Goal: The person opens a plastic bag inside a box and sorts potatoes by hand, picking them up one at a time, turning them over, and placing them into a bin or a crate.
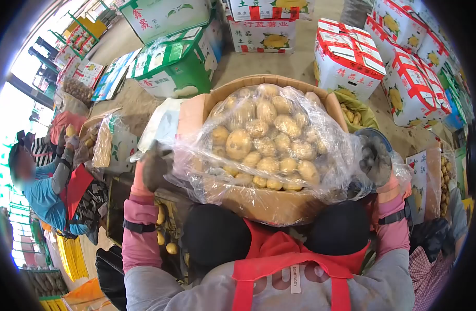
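In front of my knees stands a cardboard box (258, 205) heaped with potatoes (266, 145). A clear plastic bag (191, 173) lines the box, and part of it lies across the potatoes. At the left side, my left hand (157, 167), in a dark dirty glove, grips the bag's edge, its fingers partly blurred. My right hand (377, 161), in a grey glove, is closed on bunched plastic at the right side. The film stretches between both hands over the near rim of the box.
Behind stand a green carton (173, 65) and taped white-and-red cartons (349, 59). A green sack of potatoes (354, 111) sits right of the box. Loose potatoes (170, 248) lie by my left knee. At left, a co-worker (46, 181) holds a potato beside another box.
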Tool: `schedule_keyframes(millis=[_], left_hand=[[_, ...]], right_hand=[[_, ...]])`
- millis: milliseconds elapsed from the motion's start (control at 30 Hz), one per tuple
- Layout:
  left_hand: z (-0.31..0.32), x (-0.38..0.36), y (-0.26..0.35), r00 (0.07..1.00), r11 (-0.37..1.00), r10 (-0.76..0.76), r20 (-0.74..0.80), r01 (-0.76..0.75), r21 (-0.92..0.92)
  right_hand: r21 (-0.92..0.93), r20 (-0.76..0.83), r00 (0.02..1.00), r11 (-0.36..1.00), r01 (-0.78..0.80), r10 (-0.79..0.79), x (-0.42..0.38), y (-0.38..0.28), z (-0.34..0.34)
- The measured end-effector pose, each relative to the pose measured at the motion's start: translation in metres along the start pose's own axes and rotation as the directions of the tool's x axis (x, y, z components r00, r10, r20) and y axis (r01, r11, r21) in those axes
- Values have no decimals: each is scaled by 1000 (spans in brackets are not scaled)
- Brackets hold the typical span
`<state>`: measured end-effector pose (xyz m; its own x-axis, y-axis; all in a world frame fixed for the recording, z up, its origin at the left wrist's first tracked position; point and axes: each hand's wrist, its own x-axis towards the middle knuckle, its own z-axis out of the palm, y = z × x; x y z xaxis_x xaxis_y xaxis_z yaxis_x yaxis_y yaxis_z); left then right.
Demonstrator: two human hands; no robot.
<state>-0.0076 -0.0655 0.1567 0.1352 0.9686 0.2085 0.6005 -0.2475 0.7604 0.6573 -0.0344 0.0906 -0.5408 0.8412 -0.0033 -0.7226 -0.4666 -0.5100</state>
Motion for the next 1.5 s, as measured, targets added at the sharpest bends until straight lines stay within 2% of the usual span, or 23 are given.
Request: schedule_keyframes(millis=[33, 67, 133, 167, 233, 300, 333, 433, 500, 533, 567, 733, 833, 867, 900, 967, 1067, 1167, 1233, 1300, 1367, 1400, 1500], left_hand=[[12, 1, 2, 858, 625, -507, -81, 301, -720], [22, 4, -2, 855, 623, -513, -78, 307, -720], [46, 17, -11, 985, 995, -87, -150, 77, -66], [51, 28, 22, 991, 913, 130, 26, -130, 387], [66, 44, 28, 958, 810, -208, 198, 55, 584], [65, 74, 7, 953, 808, -297, 60, 217, 548], [65, 90, -9, 925, 795, -374, -64, 356, 492], [53, 125, -90, 905, 940, -140, -402, 249, 232], [15, 141, -188, 863, 901, -434, -260, 418, -115], [23, 138, -153, 827, 839, -512, -231, 424, -342], [29, 136, -112, 789, 729, -585, -188, 409, -548], [40, 144, -71, 788, 722, -614, 49, 586, -368], [50, 158, -66, 951, 982, -189, 246, 177, 69], [59, 161, -76, 910, 881, -341, 235, 397, -257], [64, 167, -72, 907, 878, -345, 239, 402, -258], [73, 181, -63, 955, 931, -221, 200, 145, 336], [86, 204, -90, 980, 951, -198, 12, 189, 243], [96, 225, -82, 989, 987, -121, -85, 129, 96], [90, 237, -89, 995, 928, -31, 96, -7, 373], [87, 250, -129, 980, 929, -24, 196, -51, 366], [83, 261, -144, 966, 990, -90, 241, 114, -88], [81, 261, -144, 960, 973, -26, 277, -39, 226], [86, 254, -143, 905, 913, 314, 287, -371, 171]], right_hand=[[5, -1, 1000, 1000, -6, 6, 7, 4, 20], [-199, -9, 983, 963, -181, 183, 19, 16, 57], [-534, -32, 891, 746, -399, 453, 51, 35, 125], [-658, -36, 829, 611, -440, 559, 68, 45, 148], [-800, 33, 778, 484, -356, 628, 91, 69, 152], [-909, 101, 708, 353, -219, 699, 115, 92, 147], [-943, 172, 726, 324, -74, 666, 122, 104, 142], [-983, 180, 796, 124, 133, 577, 140, 123, 148], [-814, -20, 884, -522, 257, 467, 150, 129, 141], [-676, 133, 931, -655, 337, 341, 156, 126, 131], [-656, 147, 953, -695, 294, 264, 164, 118, 113], [-306, 69, 998, -952, 19, -2, 195, 63, 103], [-322, -164, 986, -944, -74, -22, 200, 21, 86], [-321, -169, 985, -944, -76, -22, 202, 11, 80], [-209, -195, 979, -972, -103, -62, 204, 3, 73], [-96, -221, 971, -988, -119, -95, 210, -15, 62], [26, -388, 911, -990, -139, -138, 223, -43, 33], [-109, -234, 946, -961, -256, -225, 238, -66, -19], [-268, -260, 863, -827, -495, -433, 251, -74, -45], [-422, -98, 959, -862, -282, -266, 251, -84, -61], [-913, -214, 977, -359, -192, 22, 261, -90, -78], [-966, -117, 967, -200, -164, -226, 260, -82, -79], [-867, -302, 869, -268, -421, -391, 247, -78, -69]])
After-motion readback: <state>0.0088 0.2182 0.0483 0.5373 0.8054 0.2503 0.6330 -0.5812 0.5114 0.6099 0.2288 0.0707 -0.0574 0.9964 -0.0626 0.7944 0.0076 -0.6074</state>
